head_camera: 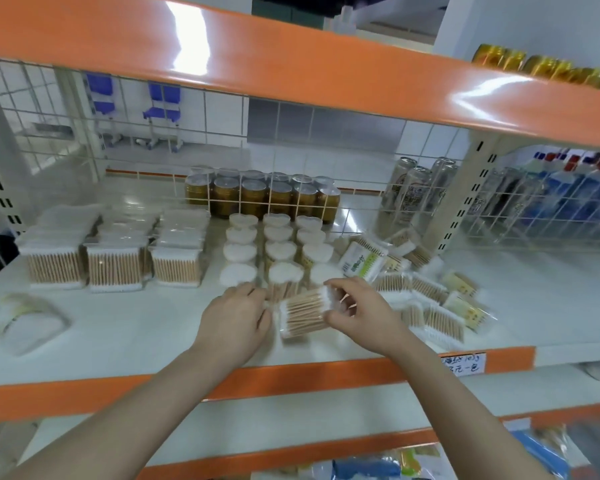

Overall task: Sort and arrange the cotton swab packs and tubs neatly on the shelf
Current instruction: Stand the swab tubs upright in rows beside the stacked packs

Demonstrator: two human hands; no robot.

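Note:
A clear tub of wooden cotton swabs (303, 313) lies on its side at the shelf's front middle. My right hand (359, 315) grips its right end, and my left hand (238, 320) touches its left end with curled fingers. Behind it stand three rows of upright round swab tubs (278, 252). To the left sit three rows of square swab boxes (115, 252). On the right lies a loose heap of flat swab packs (430, 292), some with green-and-white labels. The white shelf (146, 327) carries them all.
Brown jars (260, 195) and tall cans (416, 188) stand behind a wire grid at the back. A clear wrapped pack (23, 320) lies at the front left. An orange shelf (291, 57) hangs overhead, and an orange front rail with a price tag (461, 365) runs below.

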